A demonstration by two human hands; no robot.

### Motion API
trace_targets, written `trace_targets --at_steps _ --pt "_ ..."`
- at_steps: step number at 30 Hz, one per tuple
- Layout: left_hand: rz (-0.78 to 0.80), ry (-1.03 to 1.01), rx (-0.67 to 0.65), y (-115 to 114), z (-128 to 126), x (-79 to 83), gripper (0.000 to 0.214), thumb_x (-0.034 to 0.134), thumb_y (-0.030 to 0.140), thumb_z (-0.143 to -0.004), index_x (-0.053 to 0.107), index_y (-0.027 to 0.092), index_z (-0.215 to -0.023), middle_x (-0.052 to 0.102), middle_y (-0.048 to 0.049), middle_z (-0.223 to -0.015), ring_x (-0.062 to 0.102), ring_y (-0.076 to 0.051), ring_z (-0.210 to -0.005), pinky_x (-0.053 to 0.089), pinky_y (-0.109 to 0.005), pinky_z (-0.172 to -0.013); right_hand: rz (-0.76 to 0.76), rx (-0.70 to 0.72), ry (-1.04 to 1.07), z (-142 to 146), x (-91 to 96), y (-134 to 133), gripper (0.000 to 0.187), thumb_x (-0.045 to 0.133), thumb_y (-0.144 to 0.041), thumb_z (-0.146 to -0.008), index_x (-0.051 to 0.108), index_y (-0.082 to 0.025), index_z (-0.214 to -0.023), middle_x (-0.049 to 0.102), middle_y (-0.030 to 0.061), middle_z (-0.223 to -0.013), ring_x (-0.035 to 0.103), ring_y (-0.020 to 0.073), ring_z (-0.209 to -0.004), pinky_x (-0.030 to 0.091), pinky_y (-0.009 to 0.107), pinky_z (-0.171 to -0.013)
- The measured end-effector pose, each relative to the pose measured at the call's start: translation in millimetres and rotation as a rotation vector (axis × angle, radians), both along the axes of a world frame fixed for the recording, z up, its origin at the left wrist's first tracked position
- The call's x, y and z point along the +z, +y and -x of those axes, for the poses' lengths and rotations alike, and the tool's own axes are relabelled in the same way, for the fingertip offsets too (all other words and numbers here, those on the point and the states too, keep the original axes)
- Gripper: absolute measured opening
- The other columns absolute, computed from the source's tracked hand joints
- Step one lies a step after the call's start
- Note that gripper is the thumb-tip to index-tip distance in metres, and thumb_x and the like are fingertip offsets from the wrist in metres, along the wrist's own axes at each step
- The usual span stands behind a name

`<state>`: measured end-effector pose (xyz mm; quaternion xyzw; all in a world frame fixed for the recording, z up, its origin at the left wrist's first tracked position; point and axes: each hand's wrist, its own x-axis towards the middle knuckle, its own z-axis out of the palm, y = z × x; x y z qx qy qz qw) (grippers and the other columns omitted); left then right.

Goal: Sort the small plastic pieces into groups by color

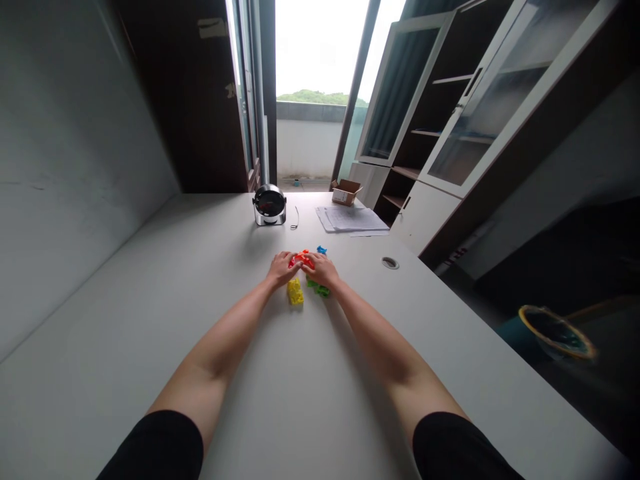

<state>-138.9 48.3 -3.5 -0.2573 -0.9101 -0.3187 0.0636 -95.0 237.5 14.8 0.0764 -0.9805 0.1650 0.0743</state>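
Note:
Both my arms reach out over the white table (150,320). My left hand (283,268) and my right hand (323,269) meet over a small orange-red toy piece (303,258), fingers curled onto it from either side. A yellow piece (295,292) lies on the table just below my left hand. Under my right wrist sits a green piece (320,289). A blue piece (322,251) shows just beyond my right hand.
A small round fan (269,205) stands at the table's far end, with a stack of papers (353,219) and a small open cardboard box (346,192) to its right. A cable hole (390,263) is near the right edge. Glass-door cabinets (450,113) and a bin (557,331) are at right.

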Motion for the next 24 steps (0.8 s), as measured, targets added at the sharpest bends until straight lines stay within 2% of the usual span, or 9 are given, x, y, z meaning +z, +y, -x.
trace_targets --at_steps 4,8,10,12,15,17,19,21,24 --pt "-0.069 -0.002 0.002 -14.0 -16.0 1.0 0.047 0.047 0.051 -0.092 0.063 0.023 -0.126 0.061 -0.0082 -0.118 0.052 -0.024 -0.116 0.041 -0.039 -0.109 0.085 0.002 0.053 -10.2 -8.6 -23.7 0.040 0.051 -0.047 -0.098 0.061 -0.025 -0.129 0.061 0.0043 -0.133 0.050 0.0233 -0.125 0.036 0.036 -0.108" --pt "-0.095 -0.002 -0.021 -32.9 -40.7 2.3 0.046 0.048 0.052 -0.092 0.063 0.024 -0.124 0.060 -0.0079 -0.115 0.053 -0.024 -0.113 0.044 -0.040 -0.107 0.220 -0.014 0.140 -8.6 -14.5 -39.0 0.031 0.046 -0.039 -0.100 0.066 -0.026 -0.120 0.065 0.0021 -0.125 0.055 0.0203 -0.117 0.038 0.034 -0.106" --pt "-0.071 0.022 -0.034 -40.3 -57.0 4.4 0.047 0.052 0.053 -0.090 0.062 0.024 -0.125 0.059 -0.0084 -0.118 0.052 -0.025 -0.116 0.043 -0.041 -0.108 0.255 -0.001 0.196 1.1 -12.7 -33.4 0.031 0.043 -0.036 -0.101 0.068 -0.026 -0.116 0.065 0.0015 -0.126 0.054 0.0194 -0.120 0.038 0.034 -0.108" --pt "-0.033 0.051 -0.053 -43.7 -75.1 7.6 0.050 0.055 0.054 -0.088 0.060 0.026 -0.129 0.056 -0.0083 -0.127 0.050 -0.026 -0.121 0.042 -0.042 -0.110 0.238 -0.059 0.219 16.0 -9.6 -18.6 0.032 0.045 -0.038 -0.100 0.069 -0.025 -0.117 0.062 0.0037 -0.131 0.051 0.0218 -0.125 0.034 0.039 -0.113" --pt "0.049 0.116 -0.090 -39.8 -101.6 12.6 0.061 0.059 0.060 -0.084 0.053 0.032 -0.137 0.044 -0.0065 -0.148 0.038 -0.029 -0.137 0.030 -0.050 -0.120 0.180 -0.187 0.095 40.0 -8.1 7.3 0.046 0.051 -0.052 -0.096 0.063 -0.027 -0.132 0.043 0.0082 -0.151 0.036 0.0323 -0.140 0.028 0.053 -0.116" --pt "0.108 0.137 -0.109 -33.5 -114.4 14.4 0.070 0.060 0.067 -0.081 0.047 0.035 -0.142 0.035 -0.0052 -0.156 0.027 -0.032 -0.145 0.019 -0.057 -0.123 0.147 -0.135 -0.024 50.9 -10.5 17.0 0.051 0.049 -0.058 -0.095 0.061 -0.030 -0.136 0.037 0.0065 -0.156 0.031 0.0351 -0.144 0.024 0.060 -0.117" --pt "0.155 0.136 -0.108 -28.3 -120.5 14.5 0.075 0.061 0.071 -0.078 0.047 0.036 -0.142 0.032 -0.0053 -0.158 0.021 -0.035 -0.148 0.014 -0.061 -0.123 0.138 -0.026 -0.046 53.6 -14.2 17.1 0.050 0.047 -0.059 -0.096 0.062 -0.032 -0.135 0.039 0.0045 -0.155 0.032 0.0323 -0.144 0.023 0.057 -0.119" --pt "0.184 0.118 -0.073 -27.8 -119.8 13.5 0.071 0.061 0.070 -0.078 0.050 0.035 -0.140 0.035 -0.0064 -0.156 0.022 -0.036 -0.147 0.013 -0.064 -0.123 0.159 0.118 -0.034 47.3 -16.6 10.0 0.048 0.044 -0.058 -0.098 0.064 -0.032 -0.133 0.044 0.0029 -0.152 0.036 0.0277 -0.143 0.025 0.050 -0.121" --pt "0.189 0.085 0.009 -39.1 -112.3 11.0 0.060 0.060 0.062 -0.083 0.054 0.033 -0.135 0.042 -0.0067 -0.151 0.026 -0.035 -0.145 0.018 -0.064 -0.121 0.222 0.296 -0.022 23.8 -15.9 -3.0 0.046 0.043 -0.057 -0.098 0.065 -0.032 -0.130 0.048 0.0014 -0.148 0.041 0.0241 -0.140 0.030 0.044 -0.120"
